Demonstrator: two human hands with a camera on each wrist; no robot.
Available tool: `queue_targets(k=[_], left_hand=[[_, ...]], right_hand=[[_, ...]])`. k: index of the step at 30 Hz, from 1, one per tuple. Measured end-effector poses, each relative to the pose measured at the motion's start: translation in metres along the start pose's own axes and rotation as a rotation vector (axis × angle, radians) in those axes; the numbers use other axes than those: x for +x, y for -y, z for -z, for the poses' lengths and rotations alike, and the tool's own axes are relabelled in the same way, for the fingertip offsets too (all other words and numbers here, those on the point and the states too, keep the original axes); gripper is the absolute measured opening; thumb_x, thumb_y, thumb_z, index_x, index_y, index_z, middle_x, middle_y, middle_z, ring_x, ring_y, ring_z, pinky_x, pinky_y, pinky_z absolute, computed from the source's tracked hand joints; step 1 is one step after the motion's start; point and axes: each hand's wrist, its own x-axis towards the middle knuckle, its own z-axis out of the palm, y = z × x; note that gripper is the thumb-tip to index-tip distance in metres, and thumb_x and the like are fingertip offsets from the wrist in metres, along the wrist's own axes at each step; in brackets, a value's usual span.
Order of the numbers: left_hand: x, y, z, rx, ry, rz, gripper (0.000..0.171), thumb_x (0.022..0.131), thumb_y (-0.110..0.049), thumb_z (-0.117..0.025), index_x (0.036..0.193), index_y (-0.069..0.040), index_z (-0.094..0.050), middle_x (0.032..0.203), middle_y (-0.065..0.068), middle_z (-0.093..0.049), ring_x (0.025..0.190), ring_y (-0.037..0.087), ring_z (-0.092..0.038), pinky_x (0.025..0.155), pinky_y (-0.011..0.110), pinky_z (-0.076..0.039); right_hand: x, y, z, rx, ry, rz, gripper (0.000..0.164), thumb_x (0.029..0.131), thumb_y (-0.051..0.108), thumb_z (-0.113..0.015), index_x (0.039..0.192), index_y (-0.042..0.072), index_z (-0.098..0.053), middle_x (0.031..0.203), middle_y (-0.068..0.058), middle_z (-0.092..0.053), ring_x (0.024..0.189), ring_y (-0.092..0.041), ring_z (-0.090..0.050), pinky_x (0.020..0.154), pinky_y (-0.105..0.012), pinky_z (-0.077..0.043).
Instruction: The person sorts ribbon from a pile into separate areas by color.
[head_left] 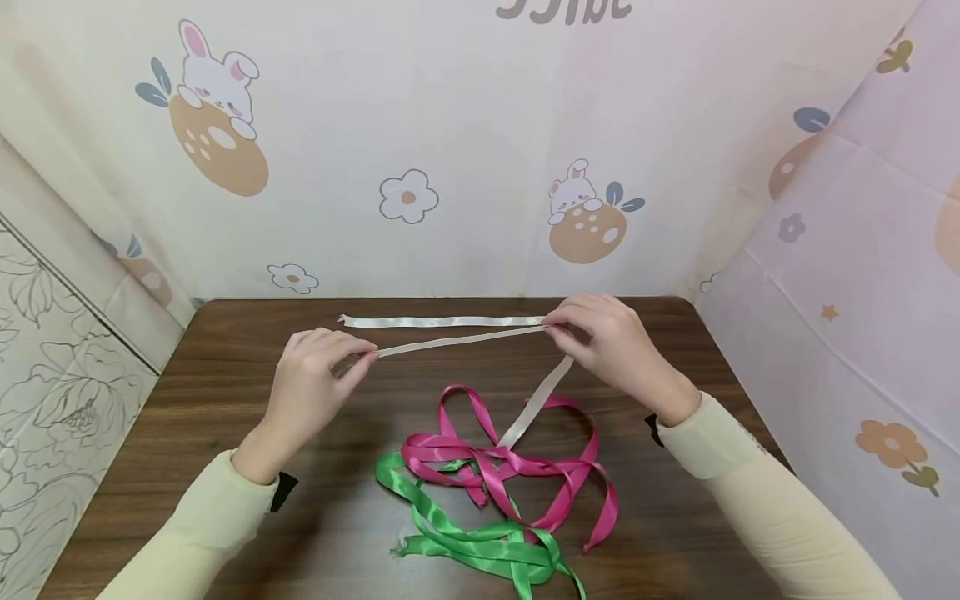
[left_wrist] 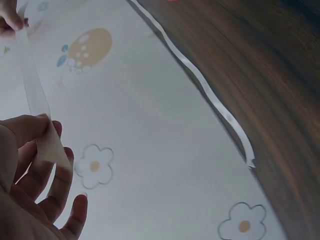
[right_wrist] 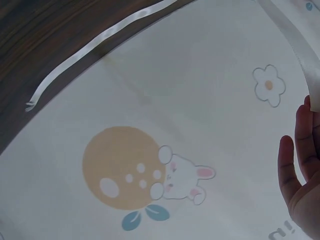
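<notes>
A narrow white ribbon (head_left: 457,340) is stretched between the two hands above the table. My left hand (head_left: 311,379) pinches its end between thumb and forefinger; a short tail shows past the fingertips in the left wrist view. Farther along, the thumb and fingers of my right hand (head_left: 611,346) pinch the same ribbon. From there it slopes down to a tangled pink ribbon (head_left: 491,475). Behind the held length, a separate-looking white strip (head_left: 442,322) lies straight near the table's back edge, its right end hidden by the right hand. Its frayed left end shows in the head view.
A looped green ribbon (head_left: 480,550) lies in front of the pink one, partly overlapping it. The dark wooden table (head_left: 225,367) meets a printed cloth (head_left: 480,233) at the back, with another hanging on the right side.
</notes>
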Motion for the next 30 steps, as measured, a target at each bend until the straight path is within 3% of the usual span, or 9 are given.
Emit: queue_targets(k=[9,16,21,25,30], left_hand=[[0.0,0.019,0.004,-0.114,0.021,0.123,0.012,0.08,-0.004,-0.086,0.09,-0.009,-0.081,0.081,0.0,-0.077,0.065,0.008,-0.048,0.077,0.032,-0.04],[0.0,0.027,0.007,-0.157,0.022,0.208,0.012,0.083,-0.005,-0.085,0.092,-0.012,-0.082,0.086,-0.001,-0.079,0.075,0.006,-0.061,0.074,0.017,-0.043],[0.0,0.038,0.008,-0.179,0.014,0.24,0.009,0.084,-0.007,-0.085,0.093,-0.01,-0.082,0.087,0.001,-0.079,0.081,-0.005,-0.061,0.071,0.003,-0.044],[-0.001,0.05,0.008,-0.18,0.012,0.265,0.008,0.085,-0.008,-0.084,0.092,-0.009,-0.082,0.087,0.003,-0.079,0.079,-0.013,-0.056,0.069,0.004,-0.042],[-0.004,0.063,0.007,-0.144,0.013,0.296,0.007,0.086,-0.011,-0.084,0.092,-0.01,-0.082,0.087,0.005,-0.08,0.075,-0.012,-0.052,0.068,0.006,-0.039]], right_hand=[[-0.01,-0.021,0.003,-0.03,0.033,-0.06,0.014,0.083,0.001,-0.082,0.094,0.007,-0.077,0.086,-0.003,-0.074,0.078,-0.018,-0.065,0.073,-0.04,-0.052],[-0.016,-0.031,0.003,-0.052,0.054,-0.098,0.012,0.084,0.001,-0.081,0.093,0.008,-0.077,0.085,-0.002,-0.073,0.076,-0.018,-0.064,0.074,-0.041,-0.053],[-0.021,-0.039,0.004,-0.06,0.082,-0.148,0.01,0.086,0.002,-0.08,0.093,0.008,-0.077,0.084,-0.002,-0.072,0.075,-0.019,-0.065,0.074,-0.043,-0.054],[-0.028,-0.047,0.003,-0.071,0.122,-0.202,0.009,0.087,0.004,-0.08,0.093,0.009,-0.077,0.082,-0.001,-0.072,0.076,-0.019,-0.065,0.076,-0.044,-0.054],[-0.035,-0.056,0.003,-0.073,0.171,-0.266,0.009,0.088,0.004,-0.078,0.094,0.011,-0.077,0.084,-0.001,-0.073,0.076,-0.018,-0.063,0.077,-0.044,-0.051]])
